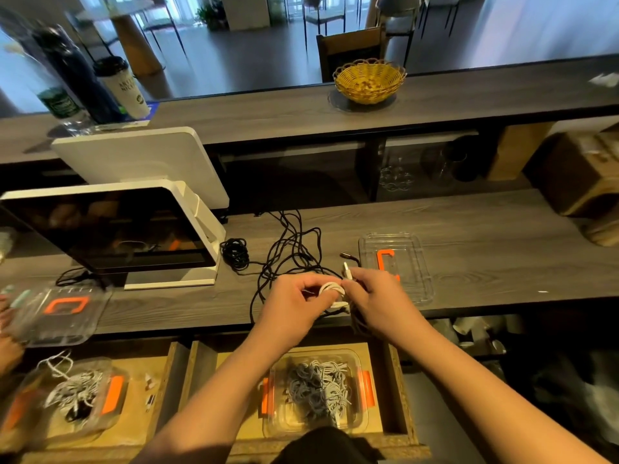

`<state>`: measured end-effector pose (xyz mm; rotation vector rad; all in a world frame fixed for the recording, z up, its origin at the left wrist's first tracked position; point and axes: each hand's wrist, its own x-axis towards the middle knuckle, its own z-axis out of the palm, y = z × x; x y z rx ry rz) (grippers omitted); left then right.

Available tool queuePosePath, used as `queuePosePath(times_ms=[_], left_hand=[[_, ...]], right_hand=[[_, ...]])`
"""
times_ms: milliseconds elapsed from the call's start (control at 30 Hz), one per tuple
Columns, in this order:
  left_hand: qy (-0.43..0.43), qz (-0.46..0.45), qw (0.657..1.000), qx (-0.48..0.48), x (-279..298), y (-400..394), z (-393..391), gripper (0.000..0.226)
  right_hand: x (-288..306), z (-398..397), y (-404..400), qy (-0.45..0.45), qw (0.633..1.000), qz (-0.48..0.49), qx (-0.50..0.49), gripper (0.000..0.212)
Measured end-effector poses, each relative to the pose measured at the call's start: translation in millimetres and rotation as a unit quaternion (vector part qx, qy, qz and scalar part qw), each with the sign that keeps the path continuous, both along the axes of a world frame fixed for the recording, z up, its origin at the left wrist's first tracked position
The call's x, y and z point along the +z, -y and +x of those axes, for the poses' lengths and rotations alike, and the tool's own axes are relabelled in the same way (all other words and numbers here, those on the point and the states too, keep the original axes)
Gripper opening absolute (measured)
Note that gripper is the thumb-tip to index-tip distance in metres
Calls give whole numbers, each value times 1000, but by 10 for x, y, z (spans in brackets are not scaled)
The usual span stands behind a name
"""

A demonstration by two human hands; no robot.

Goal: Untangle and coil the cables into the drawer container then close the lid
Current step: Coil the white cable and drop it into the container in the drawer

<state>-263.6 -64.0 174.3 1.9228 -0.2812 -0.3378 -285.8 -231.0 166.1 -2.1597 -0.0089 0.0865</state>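
I see my left hand (290, 301) curled round a small coil of white cable (332, 291), fingers pinching its loops. My right hand (375, 296) meets it from the other side, pinching the same cable, whose white plug (347, 271) sticks up just above the knuckles. Black cables (288, 252) sprawl in a tangle beyond both hands and pass under them. Just right of my right hand lies the clear lid (407, 262) with its orange latch. Below my wrists, in the open drawer (397, 390), sits the clear container (316, 390), already holding grey and white cables. Left of my left hand stands a white screen (110, 229).
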Motion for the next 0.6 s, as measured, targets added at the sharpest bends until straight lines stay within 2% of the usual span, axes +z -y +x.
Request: queuePosePath(times_ms=[200, 300, 367, 433, 500, 567, 600], left_hand=[[109, 24, 994, -3, -36, 6, -79, 26], [173, 69, 982, -18, -76, -22, -59, 22], [178, 79, 981, -18, -70, -30, -63, 20], [126, 50, 991, 4, -35, -23, -68, 19], [21, -12, 999, 37, 16, -10, -60, 17], [-118, -105, 985, 68, 64, 15, -30, 15], [-197, -170, 962, 82, 90, 28, -30, 14]], right_hand=[[22, -27, 38, -14, 999, 37, 33, 19], [16, -38, 34, -5, 998, 40, 39, 20], [-1, -34, 8, 1, 999, 39, 33, 19], [-3, -35, -31, 16, 999, 39, -2, 23], [2, -58, -63, 35, 998, 42, -44, 34], [12, -92, -88, 92, 993, 25, -64, 37], [16, -107, -95, 130, 989, 5, -64, 37]])
